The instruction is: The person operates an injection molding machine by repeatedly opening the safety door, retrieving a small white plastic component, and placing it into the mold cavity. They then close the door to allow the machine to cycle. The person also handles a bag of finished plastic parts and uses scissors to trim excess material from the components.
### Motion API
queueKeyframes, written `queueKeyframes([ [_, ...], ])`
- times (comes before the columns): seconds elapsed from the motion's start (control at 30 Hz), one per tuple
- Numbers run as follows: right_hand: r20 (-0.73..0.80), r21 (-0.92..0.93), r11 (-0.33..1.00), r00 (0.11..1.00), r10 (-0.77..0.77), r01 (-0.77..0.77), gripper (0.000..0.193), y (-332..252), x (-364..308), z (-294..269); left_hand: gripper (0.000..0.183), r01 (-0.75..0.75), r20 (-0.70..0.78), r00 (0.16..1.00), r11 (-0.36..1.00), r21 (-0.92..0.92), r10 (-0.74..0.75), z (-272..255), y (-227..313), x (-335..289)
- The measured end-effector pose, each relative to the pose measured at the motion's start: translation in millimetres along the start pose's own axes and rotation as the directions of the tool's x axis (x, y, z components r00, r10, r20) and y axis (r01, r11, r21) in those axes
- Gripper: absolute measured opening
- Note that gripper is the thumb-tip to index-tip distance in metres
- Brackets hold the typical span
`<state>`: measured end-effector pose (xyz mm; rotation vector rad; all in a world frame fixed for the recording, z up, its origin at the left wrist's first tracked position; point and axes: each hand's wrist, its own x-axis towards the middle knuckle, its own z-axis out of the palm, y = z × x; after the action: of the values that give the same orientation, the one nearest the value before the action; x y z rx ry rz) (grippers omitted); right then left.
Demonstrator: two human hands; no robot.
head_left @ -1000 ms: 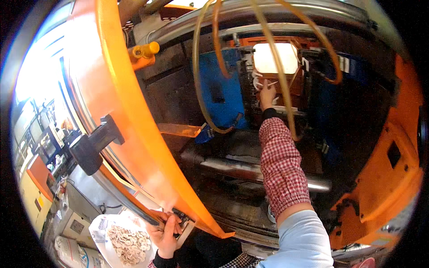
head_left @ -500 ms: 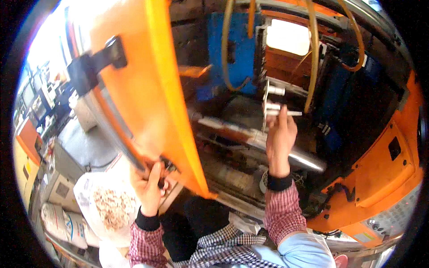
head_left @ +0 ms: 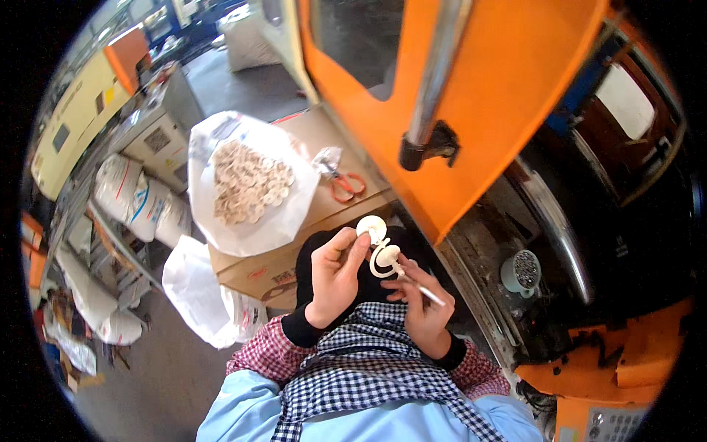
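Observation:
Both hands are in front of my chest on one cream moulded plastic piece (head_left: 387, 255), made of round discs joined by a curved runner with a thin straight stem. My left hand (head_left: 335, 276) pinches the upper disc between thumb and fingers. On the other side, my right hand (head_left: 427, 313) grips the runner by its stem (head_left: 431, 294), which sticks out past the fingers. Beyond my left hand, a white plastic bag (head_left: 287, 221) lies open with many small cream round parts (head_left: 247, 184) in it.
The bag rests on a cardboard box (head_left: 239, 276) beside red-handled scissors (head_left: 347, 188). An orange machine door (head_left: 508, 88) stands at the right, with a metal bar (head_left: 560, 236) and a small cup (head_left: 508, 274) of bits beyond it. White sacks (head_left: 121, 184) are at the left.
My left hand has left the door and now pinches a disc. My right hand has brought the plastic piece out of the machine to my chest. The view has swung left.

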<state>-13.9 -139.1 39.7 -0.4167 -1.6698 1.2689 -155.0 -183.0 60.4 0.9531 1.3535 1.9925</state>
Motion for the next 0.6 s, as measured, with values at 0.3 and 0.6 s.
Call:
queueKeyframes([
  [0.3,0.145,-0.155,0.984,0.983,0.109,-0.086,0.018,-19,32,-27,0.020,0.146,-0.094,0.984,0.987,-0.063,-0.152,-45,-3,-19],
  [0.6,0.334,-0.425,0.905,0.930,0.149,0.008,0.015,148,113,48,0.017,0.204,-0.225,0.954,0.979,0.000,-0.199,-77,-23,-28],
])
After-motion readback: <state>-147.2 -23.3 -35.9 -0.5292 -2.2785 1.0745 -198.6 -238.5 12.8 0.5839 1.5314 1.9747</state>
